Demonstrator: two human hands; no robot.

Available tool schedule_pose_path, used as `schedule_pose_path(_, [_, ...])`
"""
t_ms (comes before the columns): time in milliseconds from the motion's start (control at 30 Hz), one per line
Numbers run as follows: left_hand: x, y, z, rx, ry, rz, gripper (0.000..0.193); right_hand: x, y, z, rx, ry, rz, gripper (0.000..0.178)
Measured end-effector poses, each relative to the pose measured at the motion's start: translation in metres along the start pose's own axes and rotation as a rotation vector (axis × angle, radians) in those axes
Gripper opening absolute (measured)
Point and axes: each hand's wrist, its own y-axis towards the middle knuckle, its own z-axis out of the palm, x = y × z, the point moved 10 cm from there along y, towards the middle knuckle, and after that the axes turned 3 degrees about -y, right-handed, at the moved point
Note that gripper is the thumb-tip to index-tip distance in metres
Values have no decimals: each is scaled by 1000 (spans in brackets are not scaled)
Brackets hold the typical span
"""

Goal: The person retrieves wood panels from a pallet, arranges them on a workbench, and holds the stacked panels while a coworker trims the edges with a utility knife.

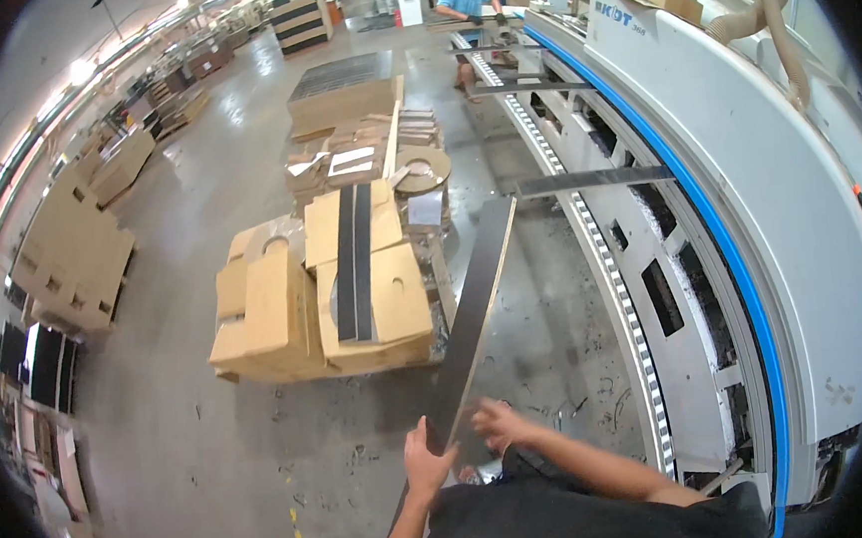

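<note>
A long, narrow dark board [475, 301] with a pale raw edge slants up and away in front of me. My left hand [430, 461] is closed around its near end, thumb and fingers on either side. Just right of the board's pale edge is my right hand [500, 424], slightly blurred, its fingers loosely bent and apart with nothing visible in them. Whether its fingertips touch the edge, I cannot tell.
Right is a long white machine [730, 118] with a blue strip [684, 166] and a roller rail [602, 277]. Dark strips [595, 181] lie across it. A co-worker [472, 1] stands at its far end. Cardboard boxes [278, 300] carrying dark strips [354, 264] sit on a pallet ahead.
</note>
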Motion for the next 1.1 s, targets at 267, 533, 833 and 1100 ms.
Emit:
schedule_pose_path(267, [77, 125, -24, 109, -138, -181, 116, 137, 159, 6, 133, 364, -125, 41])
schedule_pose_path(533, [170, 261, -76, -144, 99, -312, 96, 99, 256, -89, -54, -359, -248, 41])
schedule_pose_path(833, [259, 560, -74, -206, 357, -343, 104, -190, -67, -299, -1327, 198, 473, 20])
schedule_pose_path(1100, [284, 703, -40, -61, 577, -467, 104, -245, -173, -65, -1267, 194, 436, 34])
